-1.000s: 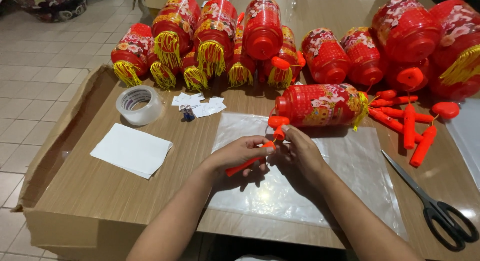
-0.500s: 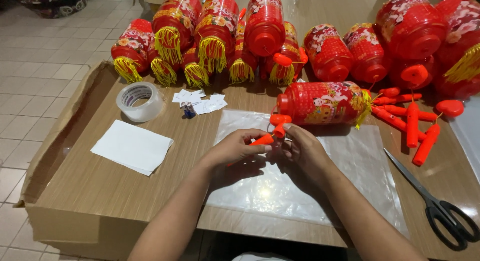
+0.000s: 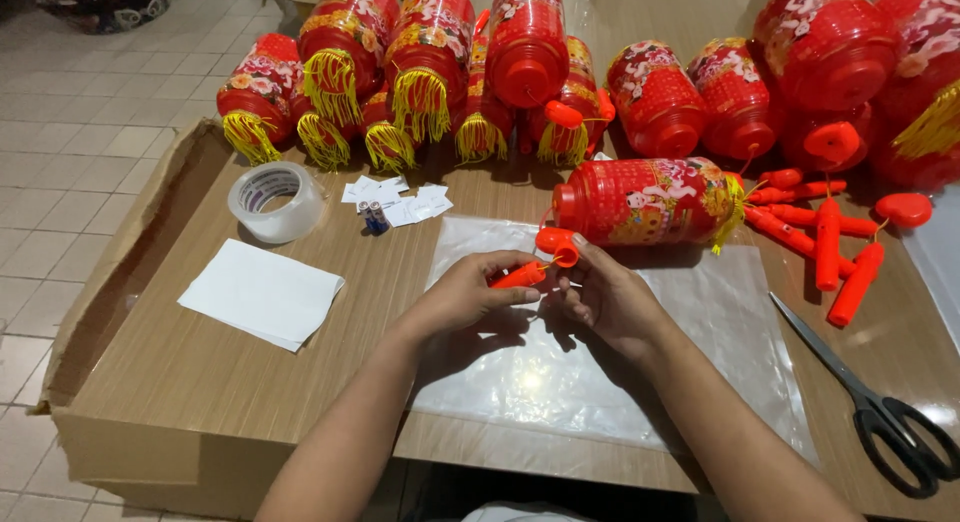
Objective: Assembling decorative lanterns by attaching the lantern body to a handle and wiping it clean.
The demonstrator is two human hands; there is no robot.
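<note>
Over the clear plastic sheet (image 3: 600, 382) on the table (image 3: 200, 372), the left hand (image 3: 465, 297) had its fingers closed around an orange handle (image 3: 520, 276). The right hand (image 3: 610, 297) pinched the orange cap (image 3: 558, 246) at the handle's far end. Just beyond lay a red lantern (image 3: 645, 200) on its side. A tape roll (image 3: 275, 202) sat far left, scissors (image 3: 880, 407) near right.

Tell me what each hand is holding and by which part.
The left hand pinches the orange stick handle along its shaft. The right hand holds the round orange cap at the handle's end, fingers on its rim.
</note>
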